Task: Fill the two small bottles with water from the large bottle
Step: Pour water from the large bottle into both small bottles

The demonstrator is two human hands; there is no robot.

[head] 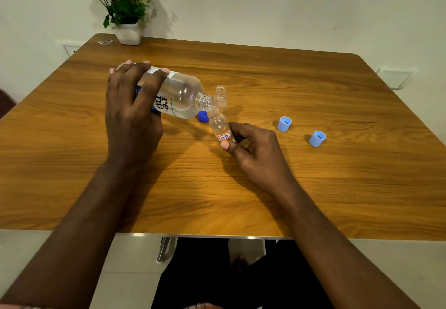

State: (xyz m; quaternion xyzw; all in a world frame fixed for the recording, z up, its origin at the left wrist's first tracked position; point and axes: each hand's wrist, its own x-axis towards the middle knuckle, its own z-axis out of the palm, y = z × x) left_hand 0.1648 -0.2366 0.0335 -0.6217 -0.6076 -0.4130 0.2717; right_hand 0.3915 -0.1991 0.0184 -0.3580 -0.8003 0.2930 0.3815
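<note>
view: head | from: above near table [313, 188] edge | facing: forward, down | range: close

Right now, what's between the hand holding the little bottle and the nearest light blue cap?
Nothing: in the head view, only bare wooden table lies between the right hand and that light blue cap.

Wood table [241, 188], blue caps [284, 123], vase [128, 34], perhaps wrapper [105, 42]

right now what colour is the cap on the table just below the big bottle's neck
Dark blue; the cap shows best in the head view.
</note>
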